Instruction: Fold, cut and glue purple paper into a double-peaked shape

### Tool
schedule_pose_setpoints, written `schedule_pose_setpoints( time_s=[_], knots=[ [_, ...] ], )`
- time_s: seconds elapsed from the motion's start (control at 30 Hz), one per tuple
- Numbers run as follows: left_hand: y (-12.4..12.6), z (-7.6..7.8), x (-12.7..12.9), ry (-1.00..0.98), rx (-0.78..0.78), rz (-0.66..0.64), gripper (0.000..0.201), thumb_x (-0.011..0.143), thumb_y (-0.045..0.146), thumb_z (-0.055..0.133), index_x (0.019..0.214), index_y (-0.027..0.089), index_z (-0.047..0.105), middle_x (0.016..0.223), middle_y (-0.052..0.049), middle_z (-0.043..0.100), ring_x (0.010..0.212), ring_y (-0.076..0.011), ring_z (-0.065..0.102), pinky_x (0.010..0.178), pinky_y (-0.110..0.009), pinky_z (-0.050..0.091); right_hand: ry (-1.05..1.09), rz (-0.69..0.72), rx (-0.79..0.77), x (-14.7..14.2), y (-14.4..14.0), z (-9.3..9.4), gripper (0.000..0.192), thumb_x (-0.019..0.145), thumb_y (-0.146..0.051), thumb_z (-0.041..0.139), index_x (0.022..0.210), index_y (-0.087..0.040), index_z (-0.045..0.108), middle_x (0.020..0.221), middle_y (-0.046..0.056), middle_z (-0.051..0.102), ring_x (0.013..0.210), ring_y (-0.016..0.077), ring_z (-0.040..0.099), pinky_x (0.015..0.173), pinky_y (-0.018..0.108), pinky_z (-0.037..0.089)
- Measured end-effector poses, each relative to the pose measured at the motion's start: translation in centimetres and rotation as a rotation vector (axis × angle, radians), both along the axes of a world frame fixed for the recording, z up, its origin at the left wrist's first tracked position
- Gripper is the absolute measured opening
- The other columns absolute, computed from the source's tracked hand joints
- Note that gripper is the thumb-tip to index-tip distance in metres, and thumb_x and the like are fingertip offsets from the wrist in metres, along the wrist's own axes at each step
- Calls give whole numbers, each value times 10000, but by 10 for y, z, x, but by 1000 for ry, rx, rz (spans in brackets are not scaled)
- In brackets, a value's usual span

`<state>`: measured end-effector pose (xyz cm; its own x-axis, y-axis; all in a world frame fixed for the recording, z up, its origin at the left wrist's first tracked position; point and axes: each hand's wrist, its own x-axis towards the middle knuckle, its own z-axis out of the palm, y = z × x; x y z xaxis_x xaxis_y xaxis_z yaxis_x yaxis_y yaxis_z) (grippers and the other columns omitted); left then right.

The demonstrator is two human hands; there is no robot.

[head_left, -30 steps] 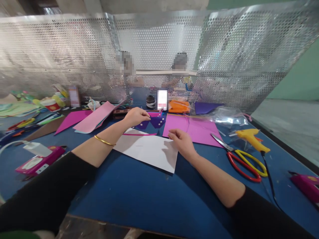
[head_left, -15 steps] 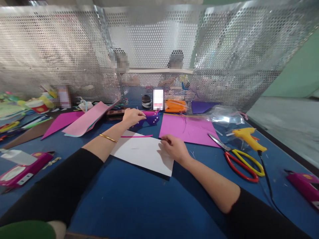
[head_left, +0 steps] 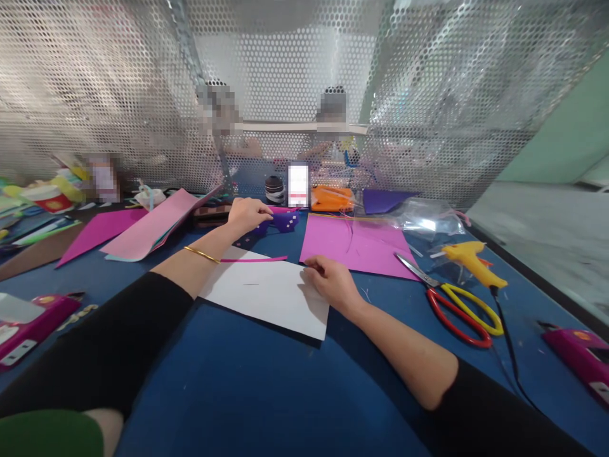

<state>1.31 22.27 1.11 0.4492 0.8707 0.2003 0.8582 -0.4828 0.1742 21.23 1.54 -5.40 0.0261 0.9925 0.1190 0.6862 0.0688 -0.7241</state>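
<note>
While the left hand [head_left: 248, 216] pinches the spotty purple piece [head_left: 286, 220], the right hand [head_left: 332, 284] curls over the white sheet [head_left: 266, 298]. I can't see its grip.

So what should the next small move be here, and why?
I'd probably bring the left hand over to the pink strip, releasing the purple piece if it's held; its fingers are at that piece, but grip is unclear. The strip lies near the far edge of the white sheet, and the right hand is at the sheet's right side.
</note>
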Motion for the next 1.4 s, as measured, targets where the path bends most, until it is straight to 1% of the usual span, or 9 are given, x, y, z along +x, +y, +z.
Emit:
schedule_pose_setpoints(
  time_s=[0.13,0.27,0.43,0.57,0.63,0.83,0.97,1.17,1.4],
  knots=[
    [3,-1,0,-36,16,8,313,963,374,624,1223,199,630,1282,-95,627,1089,-233,639,918,-438,561,4,3,3,0,1,-1,277,986,-375,610,1192,-191,640,1203,78,661,999,200,665,873,415,571],
    [-3,1,-8,-117,75,42,307,968,382,615,1209,194,638,1273,-91,634,1095,-237,638,932,-446,555,3,10,12,1,1,-2,277,986,-375,610,1190,-190,640,1197,77,663,991,198,666,867,411,573],
    [-19,5,-32,-185,168,189,321,968,395,612,1205,180,641,1269,-88,639,1123,-256,633,961,-471,538,6,17,30,2,2,-5,274,985,-375,612,1184,-188,642,1191,76,664,992,199,665,867,412,572],
    [-27,4,-46,-158,160,266,321,969,405,609,1200,184,641,1241,-85,650,1096,-247,644,943,-459,547,10,22,40,3,2,-9,267,987,-376,609,1175,-190,645,1182,74,667,981,194,666,864,408,572],
    [-29,2,-47,-122,126,252,334,965,413,616,1208,185,636,1229,-84,652,1076,-243,650,923,-449,556,9,23,42,3,2,-11,264,988,-376,607,1173,-191,646,1181,74,668,978,192,666,863,405,573],
    [-31,-4,-39,-2,53,126,346,964,390,621,1244,187,617,1258,-94,636,1082,-239,646,922,-456,559,-5,25,50,4,2,-12,267,986,-374,611,1174,-188,645,1180,73,669,985,196,667,869,411,572],
    [-32,-5,-40,71,54,112,310,966,380,619,1217,197,632,1267,-91,634,1103,-240,638,935,-449,554,-15,25,57,5,3,-12,261,986,-373,611,1168,-188,648,1174,72,671,983,195,667,869,411,571],
    [-29,3,-44,191,46,124,299,964,386,621,1198,202,641,1252,-83,640,1093,-240,642,925,-435,558,-21,26,59,4,2,-11,251,988,-369,610,1156,-188,651,1159,69,675,972,191,668,864,405,572],
    [-10,15,-41,305,58,143,331,956,382,635,1224,189,625,1253,-86,636,1092,-246,643,915,-443,560,-30,21,71,4,2,-10,253,982,-373,618,1138,-177,652,1109,59,683,931,183,672,834,393,575]
  ],
)
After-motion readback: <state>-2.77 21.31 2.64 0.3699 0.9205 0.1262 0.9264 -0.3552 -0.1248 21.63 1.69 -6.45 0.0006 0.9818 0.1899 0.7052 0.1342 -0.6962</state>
